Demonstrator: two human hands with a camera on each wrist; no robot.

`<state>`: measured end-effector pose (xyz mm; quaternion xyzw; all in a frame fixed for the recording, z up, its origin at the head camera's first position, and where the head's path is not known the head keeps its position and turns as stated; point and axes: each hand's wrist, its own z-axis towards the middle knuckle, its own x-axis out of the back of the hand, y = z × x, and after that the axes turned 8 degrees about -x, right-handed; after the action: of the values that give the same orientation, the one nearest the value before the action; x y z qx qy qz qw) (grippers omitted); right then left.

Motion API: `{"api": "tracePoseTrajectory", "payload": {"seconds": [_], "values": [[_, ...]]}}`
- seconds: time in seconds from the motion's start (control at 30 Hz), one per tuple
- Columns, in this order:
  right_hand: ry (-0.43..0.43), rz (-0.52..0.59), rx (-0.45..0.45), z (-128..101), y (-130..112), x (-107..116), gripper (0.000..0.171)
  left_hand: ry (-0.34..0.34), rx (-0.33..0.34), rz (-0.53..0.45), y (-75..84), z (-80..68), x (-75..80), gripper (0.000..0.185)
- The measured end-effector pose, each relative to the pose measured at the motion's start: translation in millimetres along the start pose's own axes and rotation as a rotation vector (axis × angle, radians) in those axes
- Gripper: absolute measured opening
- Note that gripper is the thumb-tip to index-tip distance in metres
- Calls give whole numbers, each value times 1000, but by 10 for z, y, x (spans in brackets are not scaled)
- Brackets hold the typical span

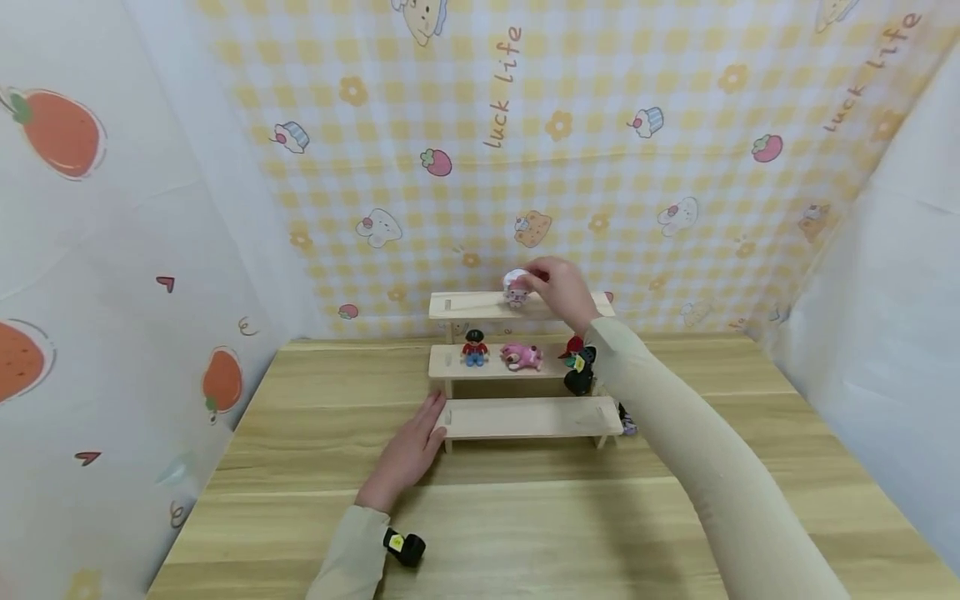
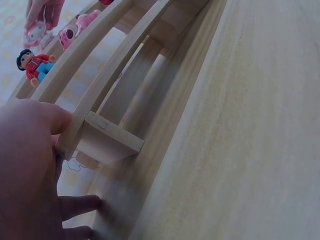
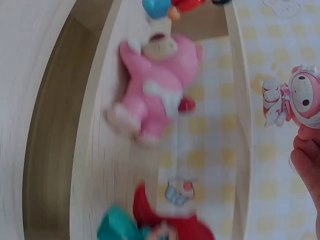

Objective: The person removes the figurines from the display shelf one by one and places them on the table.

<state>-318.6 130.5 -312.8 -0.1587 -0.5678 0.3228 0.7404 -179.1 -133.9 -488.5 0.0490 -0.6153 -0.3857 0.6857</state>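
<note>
**Hands at the little wooden steps**

Toys are sitting on a small wooden step shelf (image 1: 525, 417) that is standing on the wood worktop (image 1: 525, 533). The shelf has three steps, one low in front, one in the middle and one high at the back.

The right hand (image 1: 561, 290) is reaching over to the top step. Its fingers (image 3: 305, 160) are pinching a small pink and white toy (image 1: 515, 289) by its head. The toy is sitting at the top step, close to the middle of it. From the right wrist view you cannot tell if it is touching the wood.

The left hand (image 1: 408, 454) is lying flat on the worktop with its fingers straight and loose. Its fingertips are touching the left end of the lowest step. In the left wrist view the thumb side is pressing against the end of that board, just above the shelf's little leg. It is holding nothing.

On the middle step a little figure with black hair and a red top (image 1: 474, 348) is standing up. Just beside it, to the right, a pink bear (image 1: 522, 356) is lying on its side. Further right, partly behind the right sleeve, a toy with a red cap (image 1: 572, 347) is peeking out.

A yellow checked cloth (image 1: 600, 167) with cakes and strawberries is hanging behind the shelf.
</note>
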Motion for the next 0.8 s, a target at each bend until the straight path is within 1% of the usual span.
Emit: {"api": "tracePoseTrajectory", "payload": {"seconds": [0.13, 0.37, 0.6, 0.73, 0.8], "values": [[21, -2, -33, -51, 94, 154, 31, -4, -1, 7, -3, 15, 14, 53], [78, -41, -45, -155, 286, 362, 29, 0, 13, -53, 41, 10, 28, 53], [129, -22, -89, -291, 527, 553, 28, -6, 20, -36, 29, 13, 20, 53], [179, -36, -75, -377, 667, 659, 29, -27, 34, -29, 13, 15, 15, 54], [204, -41, -76, -412, 729, 713, 30, -25, 30, -30, 12, 20, 18, 54]]}}
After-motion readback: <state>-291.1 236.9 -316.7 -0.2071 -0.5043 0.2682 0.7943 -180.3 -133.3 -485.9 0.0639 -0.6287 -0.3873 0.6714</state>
